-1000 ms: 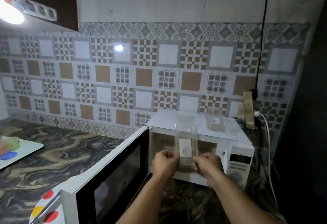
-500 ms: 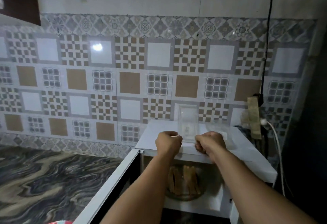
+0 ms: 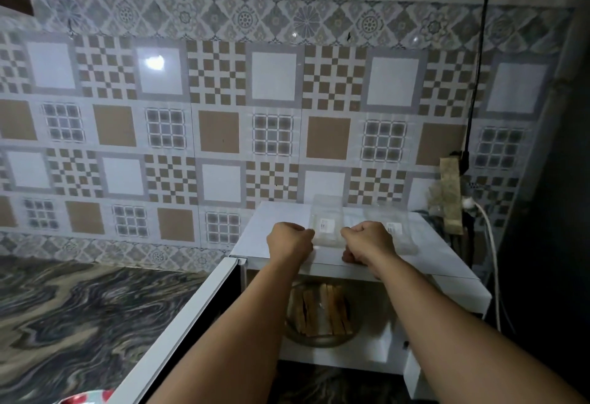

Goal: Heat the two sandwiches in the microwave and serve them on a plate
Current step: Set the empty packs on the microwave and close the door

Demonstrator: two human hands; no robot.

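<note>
The white microwave [image 3: 447,263] stands at the right with its door [image 3: 191,317] swung open to the left. Inside, two sandwiches [image 3: 319,311] stand side by side on the glass turntable [image 3: 322,338]. A clear empty sandwich box [image 3: 327,223] lies on the microwave's top. My left hand [image 3: 289,241] grips its left edge and my right hand [image 3: 365,241] grips its right edge, both with curled fingers. A second clear box [image 3: 396,228] lies just to the right of it on the top.
A dark marbled counter [image 3: 79,314] stretches left of the microwave. The rim of a plate with red dots [image 3: 84,397] shows at the bottom edge. Plugs and a white cable [image 3: 488,244] hang at the wall right of the microwave.
Both hands lifted the clear box from in front of the open microwave and set it down on the microwave's top. The view moved closer and to the right.
</note>
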